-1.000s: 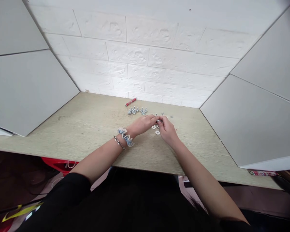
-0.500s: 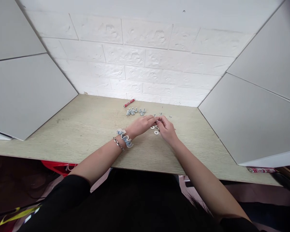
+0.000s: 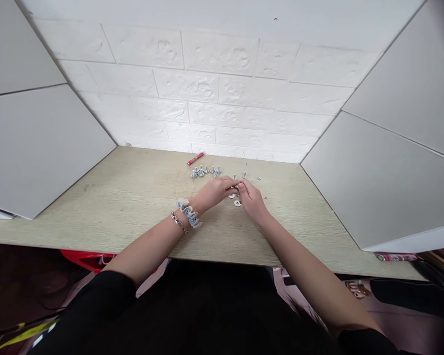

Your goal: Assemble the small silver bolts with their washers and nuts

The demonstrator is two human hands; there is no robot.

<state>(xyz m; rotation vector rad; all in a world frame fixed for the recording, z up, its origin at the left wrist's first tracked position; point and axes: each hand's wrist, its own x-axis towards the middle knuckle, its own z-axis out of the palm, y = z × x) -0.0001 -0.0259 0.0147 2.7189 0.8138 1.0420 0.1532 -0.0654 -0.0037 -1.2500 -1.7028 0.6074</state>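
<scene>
My left hand (image 3: 219, 190) and my right hand (image 3: 250, 197) meet over the table, fingertips pinched together. Between them shows a small metal bolt (image 3: 237, 187), mostly covered by the fingers. Just below the fingertips lie flat round washers (image 3: 237, 203), partly hidden by my hands. Two bolts stand upright beyond my fingers, one of them (image 3: 244, 175) behind my right hand. A small nut (image 3: 259, 178) lies to their right. Farther left is a cluster of several bolts (image 3: 201, 172) standing on their heads, with washers on them.
A red marker-like tube (image 3: 195, 159) lies near the white brick-patterned wall (image 3: 203, 106). Grey panels (image 3: 59, 153) close in the wooden table (image 3: 133, 197) on both sides. A red patterned tube (image 3: 397, 257) is at the right front edge. A person's foot (image 3: 358, 288) shows below at right.
My hands stay together over the washers; my right fingers have shifted slightly, and more of the metal piece shows between them. The whole view has moved a little. A foot appears at lower right.
</scene>
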